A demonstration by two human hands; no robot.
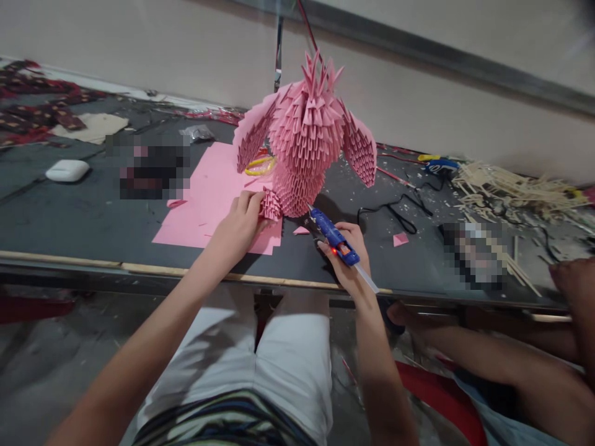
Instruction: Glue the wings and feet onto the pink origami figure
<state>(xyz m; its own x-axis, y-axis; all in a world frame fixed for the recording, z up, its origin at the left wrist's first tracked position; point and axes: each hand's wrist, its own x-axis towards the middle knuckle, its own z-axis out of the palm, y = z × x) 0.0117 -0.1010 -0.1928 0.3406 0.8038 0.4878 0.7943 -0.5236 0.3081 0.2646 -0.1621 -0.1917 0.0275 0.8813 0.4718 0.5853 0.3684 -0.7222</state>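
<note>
A large pink folded-paper figure with two drooping side pieces stands upright on the dark table. My left hand is closed on a small pink folded-paper piece beside the figure's base, at its left. In my right hand is a blue glue gun with a small red light. Its nozzle points up and left at the lower part of the figure, and a pale glue stick sticks out of its back end. Pink paper sheets lie under and around my left hand.
A white case lies at the left. Thin wooden sticks are piled at the right, near a black cord. Yellow-handled scissors lie behind the small piece. Another person's arm rests at the right edge.
</note>
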